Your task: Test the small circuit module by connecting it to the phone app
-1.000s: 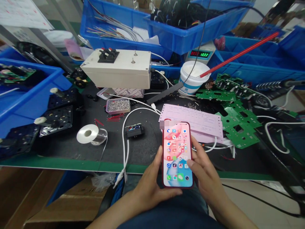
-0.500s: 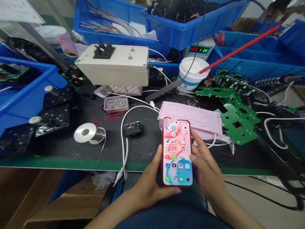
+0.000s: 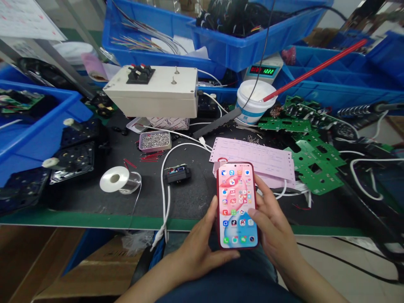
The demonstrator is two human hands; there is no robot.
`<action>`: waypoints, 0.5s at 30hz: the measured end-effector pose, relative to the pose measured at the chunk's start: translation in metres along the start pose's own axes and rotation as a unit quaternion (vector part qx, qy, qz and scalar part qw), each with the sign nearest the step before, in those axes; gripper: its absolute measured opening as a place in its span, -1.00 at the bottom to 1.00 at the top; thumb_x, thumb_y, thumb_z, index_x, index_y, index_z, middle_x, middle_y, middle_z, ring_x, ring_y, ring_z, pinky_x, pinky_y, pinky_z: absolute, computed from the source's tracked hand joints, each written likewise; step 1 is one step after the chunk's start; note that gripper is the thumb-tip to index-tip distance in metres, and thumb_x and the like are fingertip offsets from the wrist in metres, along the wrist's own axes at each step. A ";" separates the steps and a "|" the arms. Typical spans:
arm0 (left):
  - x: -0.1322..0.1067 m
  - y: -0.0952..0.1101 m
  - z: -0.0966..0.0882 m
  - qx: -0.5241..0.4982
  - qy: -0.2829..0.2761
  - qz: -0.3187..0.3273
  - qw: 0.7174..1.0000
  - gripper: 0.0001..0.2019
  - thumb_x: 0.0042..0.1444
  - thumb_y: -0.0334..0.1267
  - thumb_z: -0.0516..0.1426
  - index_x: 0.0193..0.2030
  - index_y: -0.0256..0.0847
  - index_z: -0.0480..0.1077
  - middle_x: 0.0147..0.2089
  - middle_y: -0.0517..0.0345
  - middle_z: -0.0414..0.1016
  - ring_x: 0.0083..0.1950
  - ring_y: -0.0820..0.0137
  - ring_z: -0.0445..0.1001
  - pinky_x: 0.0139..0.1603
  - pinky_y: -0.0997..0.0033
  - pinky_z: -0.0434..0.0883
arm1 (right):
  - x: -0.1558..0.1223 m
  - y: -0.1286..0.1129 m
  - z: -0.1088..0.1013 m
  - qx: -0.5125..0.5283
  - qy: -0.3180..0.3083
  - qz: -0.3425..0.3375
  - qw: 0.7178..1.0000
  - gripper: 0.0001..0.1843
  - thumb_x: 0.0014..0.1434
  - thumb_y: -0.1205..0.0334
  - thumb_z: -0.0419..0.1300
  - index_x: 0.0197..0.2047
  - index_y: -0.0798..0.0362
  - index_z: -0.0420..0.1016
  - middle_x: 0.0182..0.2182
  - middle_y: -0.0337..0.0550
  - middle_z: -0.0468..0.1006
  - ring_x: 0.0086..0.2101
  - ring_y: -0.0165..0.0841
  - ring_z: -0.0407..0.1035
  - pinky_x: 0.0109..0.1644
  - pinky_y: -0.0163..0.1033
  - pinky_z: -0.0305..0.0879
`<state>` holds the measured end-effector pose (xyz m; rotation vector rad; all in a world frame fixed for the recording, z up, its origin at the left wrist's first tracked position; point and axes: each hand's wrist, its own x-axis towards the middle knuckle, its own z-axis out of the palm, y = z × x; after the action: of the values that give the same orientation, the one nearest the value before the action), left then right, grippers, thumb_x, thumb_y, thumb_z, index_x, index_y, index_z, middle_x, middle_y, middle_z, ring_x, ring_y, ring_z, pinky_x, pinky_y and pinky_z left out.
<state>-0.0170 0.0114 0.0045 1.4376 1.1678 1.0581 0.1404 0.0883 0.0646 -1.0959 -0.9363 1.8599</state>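
Observation:
A smartphone (image 3: 237, 206) in a red case is held upright over the bench's front edge, its lit screen showing rows of app icons. My left hand (image 3: 202, 244) grips its left side and lower edge, thumb along the bottom. Around the right side, my right hand (image 3: 273, 223) is closed, with the thumb over the screen's right edge. Behind the phone lie pink printed sheets (image 3: 252, 155). To the left sit a small black module (image 3: 178, 174) and a spool of solder wire (image 3: 115, 180).
Green circuit boards (image 3: 318, 164) lie at the right. A white tub (image 3: 255, 101) holds a red stick. Further left are a beige switch box (image 3: 154, 94), a tray of small metal parts (image 3: 154, 141) and a white cable (image 3: 164, 185). Blue bins (image 3: 240, 46) line the back.
The view has tilted slightly, so the bench sits a little lower in the picture. Both hands keep the phone, and my right thumb has shifted slightly on the screen's edge.

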 end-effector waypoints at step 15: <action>0.003 -0.001 0.002 0.020 0.011 0.005 1.000 -0.08 0.13 0.02 0.21 0.37 0.19 -0.42 0.38 -0.02 -0.02 0.29 0.00 0.15 0.25 -0.17 0.19 | 0.004 0.008 -0.011 -0.091 -0.048 -0.014 0.995 -0.19 0.15 0.30 0.14 0.35 -0.27 -0.20 0.30 -0.17 0.12 0.23 -0.22 0.12 0.31 0.04 0.07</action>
<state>-0.0149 0.0140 0.0034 1.4679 1.2051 1.0642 0.1474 0.0905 0.0526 -1.1018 -1.1896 1.8447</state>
